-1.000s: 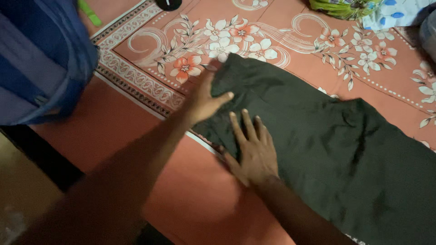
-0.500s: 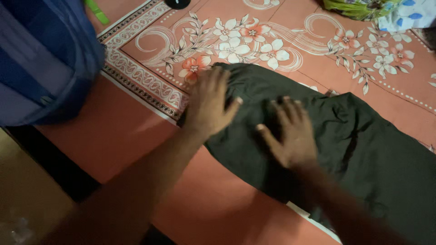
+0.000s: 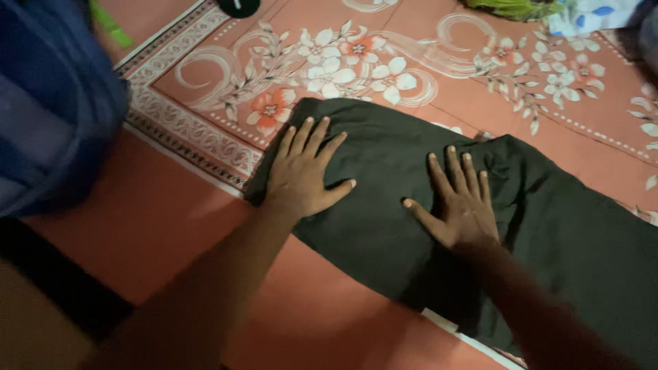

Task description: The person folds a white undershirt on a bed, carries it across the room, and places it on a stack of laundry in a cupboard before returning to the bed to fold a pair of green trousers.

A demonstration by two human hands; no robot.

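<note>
Hands lie flat, palms down, on a dark green cloth (image 3: 411, 226) spread across the centre and lower right of the frame. Left hand (image 3: 301, 175), fingers released and spread, presses the cloth's left end. Right hand (image 3: 462, 202), fingers likewise extended and grasping nothing, rests near the cloth's middle. Cloth lies on a salmon floral bedsheet (image 3: 425, 62). Blue fabric (image 3: 55, 103) fills the upper left.

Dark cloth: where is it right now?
In the head view the dark cloth lies spread on the floral sheet, from centre to lower right, with the left hand and right hand pressed flat on it.
</note>
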